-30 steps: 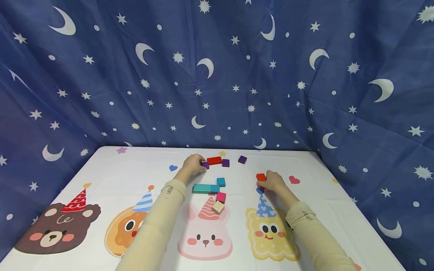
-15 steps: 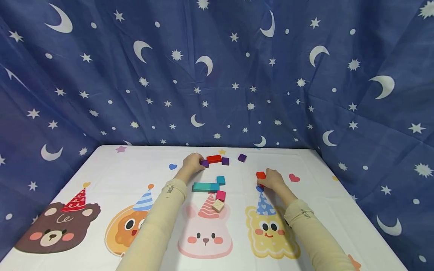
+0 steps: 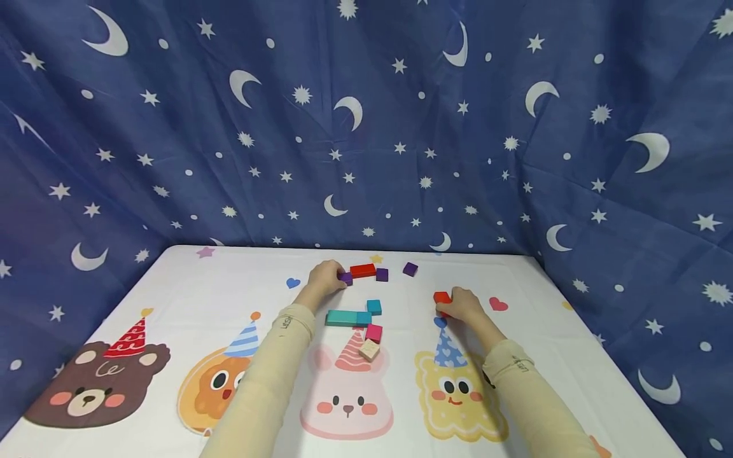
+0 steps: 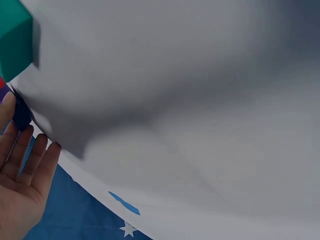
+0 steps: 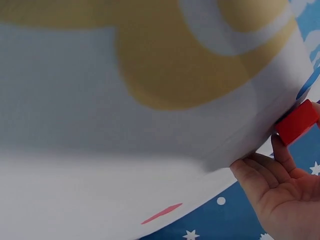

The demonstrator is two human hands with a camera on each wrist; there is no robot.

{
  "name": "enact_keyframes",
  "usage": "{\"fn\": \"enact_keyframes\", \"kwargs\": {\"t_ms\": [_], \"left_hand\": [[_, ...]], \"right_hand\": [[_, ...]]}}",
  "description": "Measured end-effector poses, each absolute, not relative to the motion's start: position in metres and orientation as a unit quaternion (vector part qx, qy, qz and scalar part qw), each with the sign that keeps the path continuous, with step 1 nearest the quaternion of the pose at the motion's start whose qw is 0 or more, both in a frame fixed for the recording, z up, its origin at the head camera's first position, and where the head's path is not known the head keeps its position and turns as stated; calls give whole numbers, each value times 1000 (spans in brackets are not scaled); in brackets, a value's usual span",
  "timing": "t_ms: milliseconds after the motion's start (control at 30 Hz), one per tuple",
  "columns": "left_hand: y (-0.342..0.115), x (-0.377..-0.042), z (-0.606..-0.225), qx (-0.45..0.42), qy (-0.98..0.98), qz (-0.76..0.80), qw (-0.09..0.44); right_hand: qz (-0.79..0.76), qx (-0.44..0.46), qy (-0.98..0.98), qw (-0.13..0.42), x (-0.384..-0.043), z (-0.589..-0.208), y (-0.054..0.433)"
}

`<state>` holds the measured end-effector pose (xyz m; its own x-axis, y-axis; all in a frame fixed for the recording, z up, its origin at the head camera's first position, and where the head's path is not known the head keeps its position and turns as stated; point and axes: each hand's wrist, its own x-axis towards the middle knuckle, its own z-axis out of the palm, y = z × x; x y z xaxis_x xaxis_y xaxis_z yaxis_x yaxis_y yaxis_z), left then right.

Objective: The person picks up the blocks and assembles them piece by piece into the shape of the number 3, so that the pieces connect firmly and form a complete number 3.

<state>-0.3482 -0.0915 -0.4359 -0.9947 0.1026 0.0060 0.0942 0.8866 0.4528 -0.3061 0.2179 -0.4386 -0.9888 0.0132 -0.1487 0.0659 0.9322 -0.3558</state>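
At the far side of the table, my left hand (image 3: 326,276) pinches a purple block (image 3: 346,278) between thumb and fingertips. That purple block (image 4: 21,114) also shows at the left edge of the left wrist view, with the other fingers of the left hand (image 4: 22,185) spread below it. Just right of it lie a long red block (image 3: 363,271) and a second purple block (image 3: 382,275). Farther right, my right hand (image 3: 464,305) holds a red block (image 3: 442,297) on the tabletop. In the right wrist view the red block (image 5: 297,122) sits between thumb and finger, the thumb mostly cut off.
Between the hands lie a long teal block (image 3: 342,318) touching a blue block (image 3: 363,319), another blue block (image 3: 374,307), a pink block (image 3: 374,333) and a plain wooden block (image 3: 369,350). A purple block (image 3: 410,269) lies behind. A starry curtain (image 3: 395,127) hangs beyond the table.
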Motion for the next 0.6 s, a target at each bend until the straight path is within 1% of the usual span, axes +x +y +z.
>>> {"fn": "enact_keyframes", "kwargs": {"t_ms": [233,433,600], "left_hand": [[-93,-347,-436,48,973,224,-5],[-96,-345,-436,54,973,224,-9],[-99,-343,-436,57,972,227,-8]], "right_hand": [[-195,14,978,71,-306,-433,220],[-191,4,979,70,-305,-437,222],[-189,-1,981,34,-306,-441,223]]}}
